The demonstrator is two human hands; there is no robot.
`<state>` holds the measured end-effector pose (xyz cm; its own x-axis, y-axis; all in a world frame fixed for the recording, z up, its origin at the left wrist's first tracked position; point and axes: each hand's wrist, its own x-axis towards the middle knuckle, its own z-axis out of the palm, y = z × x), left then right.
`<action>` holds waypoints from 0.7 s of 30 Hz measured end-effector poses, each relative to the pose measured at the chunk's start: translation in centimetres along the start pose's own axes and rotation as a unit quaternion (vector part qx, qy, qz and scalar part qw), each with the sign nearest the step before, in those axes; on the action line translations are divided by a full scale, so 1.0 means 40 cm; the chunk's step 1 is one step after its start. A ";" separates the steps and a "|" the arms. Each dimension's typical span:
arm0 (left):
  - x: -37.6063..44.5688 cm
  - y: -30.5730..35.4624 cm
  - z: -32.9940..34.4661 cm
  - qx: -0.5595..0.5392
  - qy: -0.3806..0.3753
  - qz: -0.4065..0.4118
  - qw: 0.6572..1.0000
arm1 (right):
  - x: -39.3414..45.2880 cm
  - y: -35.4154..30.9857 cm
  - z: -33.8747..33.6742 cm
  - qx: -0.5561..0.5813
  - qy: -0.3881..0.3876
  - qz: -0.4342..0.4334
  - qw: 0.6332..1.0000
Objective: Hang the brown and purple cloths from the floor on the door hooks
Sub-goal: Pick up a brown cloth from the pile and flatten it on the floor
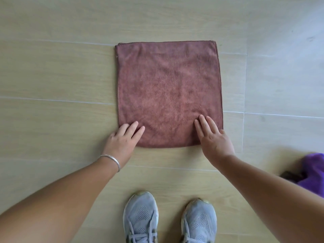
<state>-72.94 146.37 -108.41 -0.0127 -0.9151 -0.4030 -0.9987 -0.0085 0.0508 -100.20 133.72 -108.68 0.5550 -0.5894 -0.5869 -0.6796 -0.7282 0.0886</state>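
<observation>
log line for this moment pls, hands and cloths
left hand: flat on brown cloth near corner | right hand: flat on it | brown cloth: spread on floor | purple cloth: floor, right, untouched

Bare forearms showed, a thin silver bangle (112, 161) circled the left wrist, and grey mesh sneakers (141, 218) were laced.

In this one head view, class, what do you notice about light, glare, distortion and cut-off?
Head view: soft, even light, faint shadows under each hand, left and right; pale glare washes the floor at upper right; wide-angle bends the floor seams; brown cloth sharp; purple cloth cut off at the right edge.
</observation>
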 end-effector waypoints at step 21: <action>0.008 -0.099 -0.750 0.012 -0.007 -0.112 0.994 | -0.194 0.216 -0.708 0.108 0.067 -0.017 0.992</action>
<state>-67.49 134.04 -81.33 0.2090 -0.8860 -0.4140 -0.9775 -0.2011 -0.0631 -96.81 122.09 -80.58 0.6275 -0.6178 -0.4740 -0.7390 -0.6642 -0.1127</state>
